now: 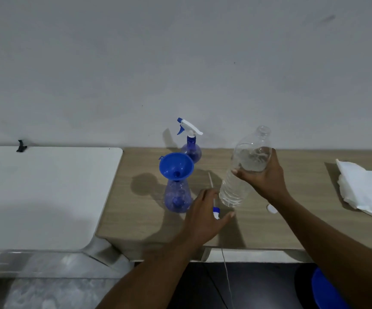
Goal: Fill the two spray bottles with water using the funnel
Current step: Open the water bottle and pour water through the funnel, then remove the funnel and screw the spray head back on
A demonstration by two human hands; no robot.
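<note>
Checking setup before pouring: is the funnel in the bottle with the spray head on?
No: the funnel sits in the headless near bottle, not the far bottle.

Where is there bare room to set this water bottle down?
Bare wood lies between the water bottle and the white tissue. The white table is mostly bare. It is crowded around the funnel, the near spray bottle, the far spray bottle and the sprayer head by the left hand.

Head-worn, close, downward over table [136, 226]
</note>
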